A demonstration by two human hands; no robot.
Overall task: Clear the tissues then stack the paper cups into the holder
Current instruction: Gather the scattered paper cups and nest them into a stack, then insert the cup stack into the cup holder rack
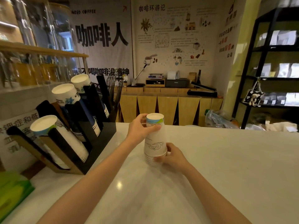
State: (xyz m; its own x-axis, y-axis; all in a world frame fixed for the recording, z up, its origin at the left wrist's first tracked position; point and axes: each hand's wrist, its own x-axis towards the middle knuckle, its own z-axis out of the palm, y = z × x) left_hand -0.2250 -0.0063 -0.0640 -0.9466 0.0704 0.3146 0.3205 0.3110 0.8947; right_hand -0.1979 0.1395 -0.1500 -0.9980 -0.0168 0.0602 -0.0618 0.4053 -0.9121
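Two bare, sleeveless forearms [100,178]

1. The left hand [140,126] covers the left flank of the stack of paper cups [155,139], and the right hand [171,156] hides part of the lowest rims, so the number of nested cups cannot be told.
2. The black holder [90,126] walls hide most of each of the 3 slanted cup columns near the worktop's left edge.
3. The green packet [13,191] at the worktop's near-left corner is cut off by the left edge and blurred.
4. Both forearms run out of the bottom edge.
5. The bags on the dark shelf [265,62] are smeared; their labels are unreadable.
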